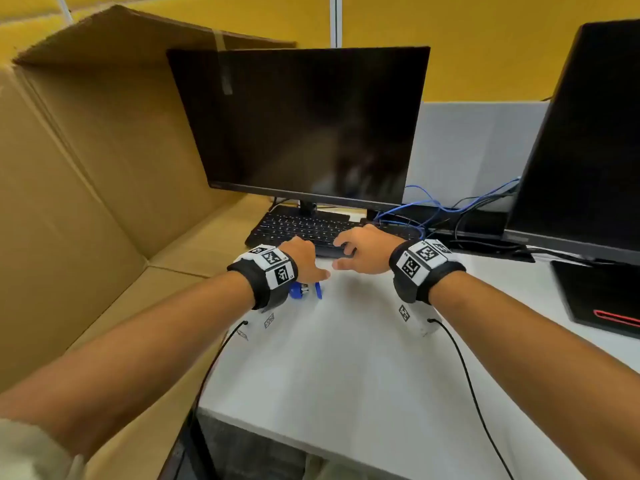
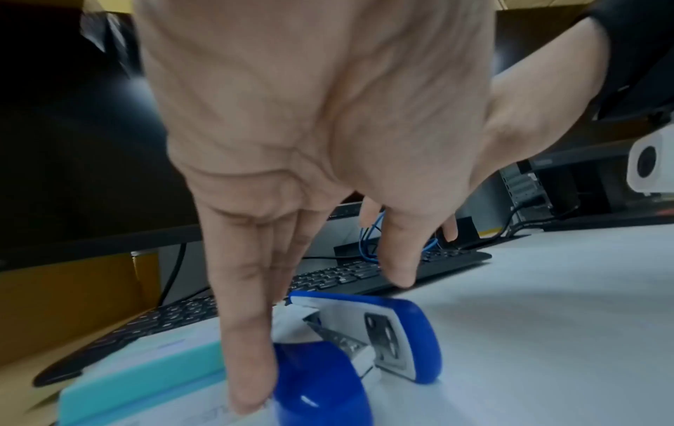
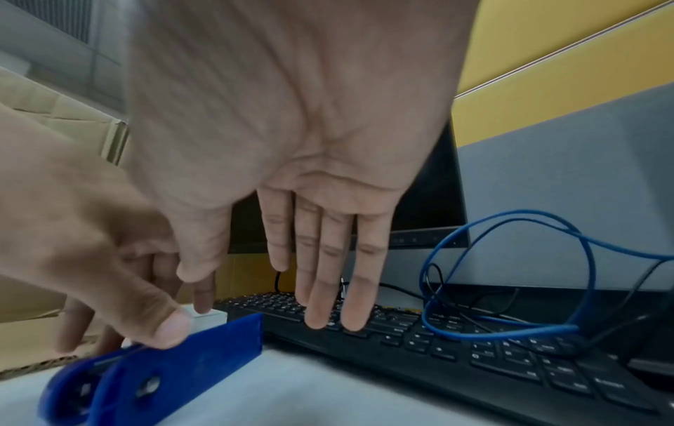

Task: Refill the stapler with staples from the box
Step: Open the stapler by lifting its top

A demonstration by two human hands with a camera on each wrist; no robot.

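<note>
Stapler [image 2: 364,343] blue, lying on its side on the white desk [image 1: 346,358] just in front of the black keyboard [image 1: 304,226], hinged open so the metal staple channel shows between the two blue halves. Partly hidden under the left wrist in the head view, only a blue tip [image 1: 306,291] peeking out. Box of staples [image 2: 146,371] pale teal and white, right beside the stapler on its left, touching or nearly so.

Left hand [image 1: 304,259] over the stapler and box, fingers [image 2: 248,331] straight and pointing down, tips reaching the box top next to the stapler's rear end; thumb resting on the flat blue side in the right wrist view [image 3: 164,325]. Nothing clearly wrapped or pinched.

Right hand [image 1: 363,251] hanging above the keyboard's near edge, just beside the left hand, fingers [image 3: 328,273] extended and loosely together, holding nothing.

Dark monitor [image 1: 304,126] behind the keyboard, second monitor [image 1: 588,140] to the right, blue cable [image 3: 510,273] looped by the keyboard, large cardboard box [image 1: 86,168] standing open on the left.
</note>
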